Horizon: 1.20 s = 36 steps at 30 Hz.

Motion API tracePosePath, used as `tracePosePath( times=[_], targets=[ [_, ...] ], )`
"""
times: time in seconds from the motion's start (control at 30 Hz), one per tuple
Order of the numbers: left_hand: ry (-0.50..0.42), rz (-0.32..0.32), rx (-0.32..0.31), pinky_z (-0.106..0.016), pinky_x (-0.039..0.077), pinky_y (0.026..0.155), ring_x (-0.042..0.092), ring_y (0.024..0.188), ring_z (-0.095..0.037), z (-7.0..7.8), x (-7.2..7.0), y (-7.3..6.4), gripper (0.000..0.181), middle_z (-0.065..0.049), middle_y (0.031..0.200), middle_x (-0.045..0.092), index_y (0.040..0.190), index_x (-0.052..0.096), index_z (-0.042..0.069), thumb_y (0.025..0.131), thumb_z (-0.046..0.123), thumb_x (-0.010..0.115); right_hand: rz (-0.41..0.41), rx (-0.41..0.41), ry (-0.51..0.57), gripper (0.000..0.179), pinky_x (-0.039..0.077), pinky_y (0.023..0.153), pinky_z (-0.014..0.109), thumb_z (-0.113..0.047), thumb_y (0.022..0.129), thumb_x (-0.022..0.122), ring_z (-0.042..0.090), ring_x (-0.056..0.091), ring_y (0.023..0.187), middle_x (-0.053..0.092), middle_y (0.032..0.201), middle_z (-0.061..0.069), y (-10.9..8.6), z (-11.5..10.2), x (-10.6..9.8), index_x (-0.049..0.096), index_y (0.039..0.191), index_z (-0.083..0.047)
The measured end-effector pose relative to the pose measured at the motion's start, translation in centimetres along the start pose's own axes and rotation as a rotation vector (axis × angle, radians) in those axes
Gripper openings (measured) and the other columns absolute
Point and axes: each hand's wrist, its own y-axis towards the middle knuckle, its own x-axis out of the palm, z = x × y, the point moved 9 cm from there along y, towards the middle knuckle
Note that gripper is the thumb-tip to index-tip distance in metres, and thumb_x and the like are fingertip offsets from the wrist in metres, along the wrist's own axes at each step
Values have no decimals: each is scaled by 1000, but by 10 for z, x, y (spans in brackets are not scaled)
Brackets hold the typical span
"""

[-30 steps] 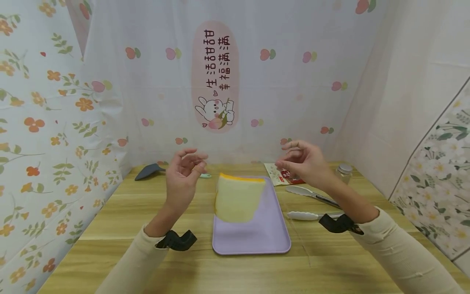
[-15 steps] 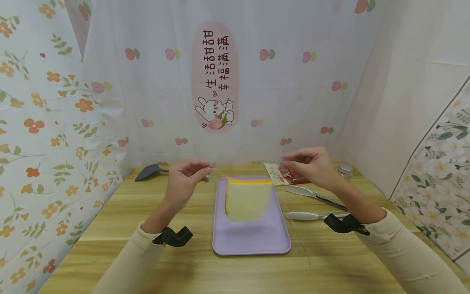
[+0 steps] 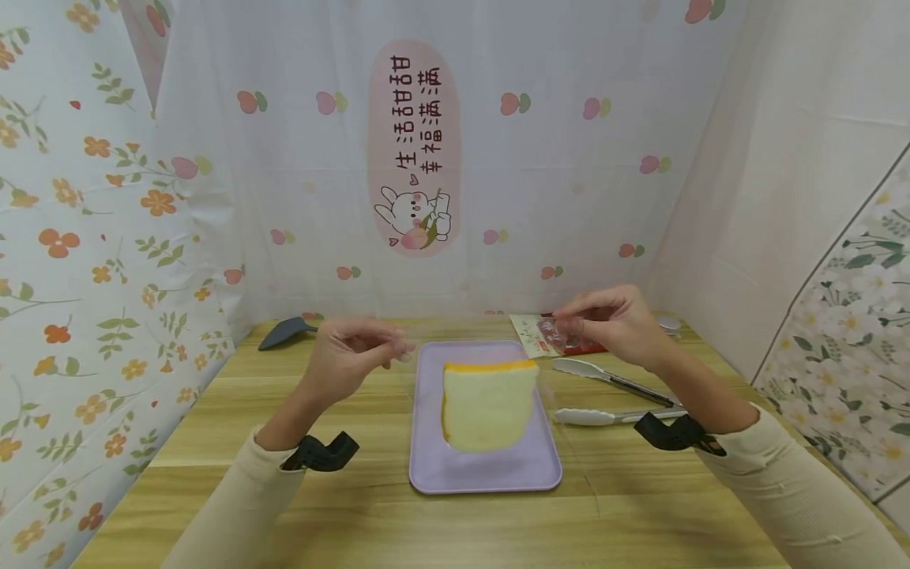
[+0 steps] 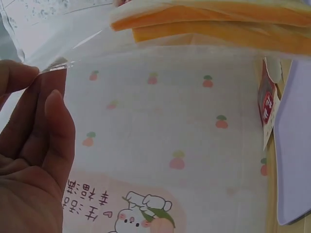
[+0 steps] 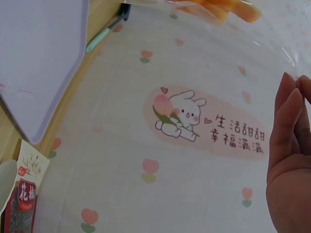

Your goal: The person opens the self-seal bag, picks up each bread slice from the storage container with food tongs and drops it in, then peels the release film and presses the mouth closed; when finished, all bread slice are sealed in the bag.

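Observation:
Slices of pale bread [image 3: 489, 403] with an orange-yellow crust hang inside a clear plastic bag [image 4: 87, 46] just over a lilac tray [image 3: 483, 474]. My left hand [image 3: 400, 352] pinches the bag's left top corner; the left wrist view shows the film caught between thumb and fingers [image 4: 53, 111]. My right hand [image 3: 566, 322] pinches the right top corner, its fingers [image 5: 291, 145] against the film [image 5: 284, 51]. The crust [image 4: 209, 26] shows close up in the left wrist view, and the crust [image 5: 223, 8] shows again in the right wrist view. The bag itself is almost invisible in the head view.
Metal tongs with white tips [image 3: 611, 395] lie right of the tray under my right forearm. A red and white packet [image 3: 543, 338] and a small jar [image 3: 668, 322] sit at the back right. A dark spatula [image 3: 284, 332] lies at the back left. Printed curtains wall in the wooden table [image 3: 213, 442].
The bagged bread has come down and to the right, closer to the tray. Both hands have lowered, and they still pinch the bag's corners.

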Motion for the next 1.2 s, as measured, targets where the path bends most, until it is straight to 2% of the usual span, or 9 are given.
tracePosePath(
  times=[0.1, 0.2, 0.4, 0.6, 0.7, 0.8, 0.87, 0.97, 1.2],
  targets=[
    [-65, -56, 35, -24, 54, 57, 66, 60, -11, 3, 3, 0, 32, 1, 87, 76, 90, 80, 7, 85, -19, 63, -9, -12, 4, 24, 45, 49, 22, 23, 85, 60, 10, 59, 62, 75, 93, 6, -1, -1, 0, 75, 98, 9],
    [-86, -115, 67, -25, 54, 58, 62, 56, -14, 6, 5, 0, 34, 0, 88, 76, 90, 79, 2, 84, -24, 58, -17, -16, -11, 33, 50, 57, 20, 27, 84, 54, 10, 65, 77, 75, 96, 8, -2, -1, 0, 76, 98, 7],
    [34, -188, 51, -26, 55, 59, 64, 62, -15, 14, 7, 2, 22, -4, 86, 75, 89, 75, -8, 84, -23, 60, -70, -26, -51, 42, 42, 45, 26, 30, 80, 42, 13, 58, 68, 72, 93, 7, -3, -2, 3, 76, 90, 6],
    [136, -194, 38, -27, 56, 61, 65, 67, -13, 18, 6, 6, 18, 1, 85, 73, 88, 73, -11, 84, -23, 60, -106, -129, -102, 46, 40, 46, 26, 32, 76, 43, 14, 61, 73, 72, 90, 7, 1, -7, 7, 77, 86, 3],
    [152, -189, 33, -27, 56, 64, 67, 71, -12, 18, 6, 7, 25, 1, 87, 74, 90, 76, -4, 85, -23, 59, -111, -180, -151, 50, 36, 44, 25, 33, 75, 45, 12, 59, 70, 71, 87, 9, 2, -10, 8, 78, 86, -2],
    [154, -182, 31, -26, 56, 65, 68, 73, -13, 17, 6, 8, 32, -1, 88, 74, 91, 77, 2, 85, -23, 59, -121, -207, -198, 49, 39, 46, 25, 33, 76, 46, 14, 59, 67, 71, 86, 11, 2, -12, 10, 79, 85, -3],
    [138, -181, 20, -26, 56, 66, 68, 74, -13, 15, 6, 9, 32, -4, 89, 74, 91, 77, 2, 85, -23, 59, -132, -211, -236, 51, 42, 48, 23, 33, 75, 46, 14, 60, 68, 71, 86, 12, 2, -13, 10, 79, 86, -4],
    [114, -186, 3, -26, 56, 66, 67, 73, -13, 15, 6, 8, 26, -6, 89, 73, 90, 75, -3, 85, -23, 58, -157, -212, -277, 52, 49, 56, 22, 34, 75, 47, 15, 64, 73, 71, 87, 10, 2, -13, 12, 79, 88, -5],
    [138, -166, -46, -26, 57, 68, 68, 76, -14, 16, 4, 9, 24, -7, 92, 74, 88, 74, -5, 85, -23, 58, -184, -190, -260, 49, 55, 66, 21, 34, 78, 49, 13, 68, 82, 72, 91, 8, 1, -15, 13, 78, 88, -4]
  ],
)
